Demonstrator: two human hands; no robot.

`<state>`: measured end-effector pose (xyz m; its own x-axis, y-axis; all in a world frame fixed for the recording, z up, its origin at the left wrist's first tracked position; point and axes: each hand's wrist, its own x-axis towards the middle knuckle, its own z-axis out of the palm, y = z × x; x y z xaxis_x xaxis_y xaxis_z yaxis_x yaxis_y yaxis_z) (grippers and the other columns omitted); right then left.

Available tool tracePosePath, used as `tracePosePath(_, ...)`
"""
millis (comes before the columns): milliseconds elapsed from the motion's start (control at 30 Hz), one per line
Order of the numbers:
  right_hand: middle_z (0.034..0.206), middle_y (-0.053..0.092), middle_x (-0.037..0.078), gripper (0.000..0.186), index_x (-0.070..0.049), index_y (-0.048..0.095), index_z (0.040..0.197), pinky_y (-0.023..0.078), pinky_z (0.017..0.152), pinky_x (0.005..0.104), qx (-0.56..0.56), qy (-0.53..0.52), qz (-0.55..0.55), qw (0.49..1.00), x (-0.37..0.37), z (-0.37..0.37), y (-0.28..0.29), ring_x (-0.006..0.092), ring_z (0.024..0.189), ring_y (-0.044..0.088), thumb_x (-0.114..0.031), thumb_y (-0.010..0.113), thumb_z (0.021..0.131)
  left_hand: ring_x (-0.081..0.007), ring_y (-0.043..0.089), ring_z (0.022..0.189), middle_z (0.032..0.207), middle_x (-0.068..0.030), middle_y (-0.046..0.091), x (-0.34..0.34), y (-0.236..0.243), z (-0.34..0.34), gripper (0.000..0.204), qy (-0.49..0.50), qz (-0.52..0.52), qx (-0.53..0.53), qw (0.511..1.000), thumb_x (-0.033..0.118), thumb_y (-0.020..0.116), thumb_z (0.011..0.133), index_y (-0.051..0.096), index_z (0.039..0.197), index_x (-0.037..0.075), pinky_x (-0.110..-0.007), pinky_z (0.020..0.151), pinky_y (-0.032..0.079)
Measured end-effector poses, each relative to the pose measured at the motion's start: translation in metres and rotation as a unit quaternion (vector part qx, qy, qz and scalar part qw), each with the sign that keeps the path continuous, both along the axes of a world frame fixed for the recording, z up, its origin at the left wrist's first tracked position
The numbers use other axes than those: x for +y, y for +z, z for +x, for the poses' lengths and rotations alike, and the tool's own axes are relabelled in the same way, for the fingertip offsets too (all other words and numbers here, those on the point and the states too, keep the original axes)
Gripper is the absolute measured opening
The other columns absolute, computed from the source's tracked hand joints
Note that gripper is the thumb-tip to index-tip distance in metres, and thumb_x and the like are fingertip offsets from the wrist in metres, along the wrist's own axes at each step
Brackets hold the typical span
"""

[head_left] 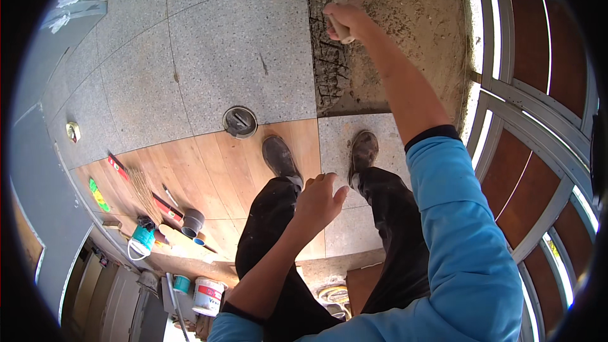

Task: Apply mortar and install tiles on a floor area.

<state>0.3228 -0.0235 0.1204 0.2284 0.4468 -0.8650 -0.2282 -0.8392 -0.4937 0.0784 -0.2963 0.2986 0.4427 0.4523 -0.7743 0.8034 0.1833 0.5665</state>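
My right hand reaches far forward, closed round the pale handle of a trowel. The trowel's grey blade is partly hidden and sits over a dark strip of rough, ridged mortar along the edge of the speckled floor tiles. To the right of that strip lies a sandy, bare bed. My left hand hangs above my knees with its fingers loosely bent, the thumb apart and nothing visible in it. Ahead of my left shoe stands a round bucket with dark grey mix inside.
On the wood-look tiles at left lie red-and-black tools, a brush-like bundle, a grey cup and a teal bucket. A white bucket stands behind. A metal gate with brown panels runs along the right.
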Motion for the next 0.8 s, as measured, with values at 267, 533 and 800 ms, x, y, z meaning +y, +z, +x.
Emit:
tracePosePath(267,0.072,0.055,0.011,0.025,-0.002,0.048,0.081,0.045,0.051,0.0394,-0.026,0.003,0.003,1.0,0.021,0.026,-0.129,0.0217,0.057,0.05,-0.019,0.059,0.095,-0.0415,0.061,0.11,0.109,-0.0227,0.067,-0.034,-0.023,0.046,0.044,-0.118,-0.064,0.013,0.991,0.035,0.062,0.095,0.061,0.119,-0.002,-0.05,0.089,0.053)
tracePosePath(533,0.089,0.072,0.017,0.017,0.002,0.07,0.084,0.054,0.057,0.04,-0.371,0.571,0.058,0.73,0.069,-0.056,-0.102,0.0262,0.07,0.068,-0.012,0.063,0.09,-0.039,0.063,0.103,0.103,-0.0198,0.067,-0.035,-0.027,0.036,0.038,-0.098,-0.036,0.022,0.994,0.032,0.063,0.094,0.062,0.113,-0.001,-0.05,0.084,0.055)
tracePosePath(800,0.091,0.071,0.019,0.025,0.004,0.065,0.1,0.057,0.059,0.0409,-0.171,0.143,-0.039,0.974,0.082,-0.079,-0.077,0.025,0.076,0.071,-0.018,0.053,0.097,-0.0355,0.066,0.096,0.099,-0.0165,0.066,-0.04,-0.034,0.034,0.036,-0.106,-0.02,0.025,0.994,0.031,0.067,0.091,0.063,0.11,0.001,-0.049,0.074,0.056)
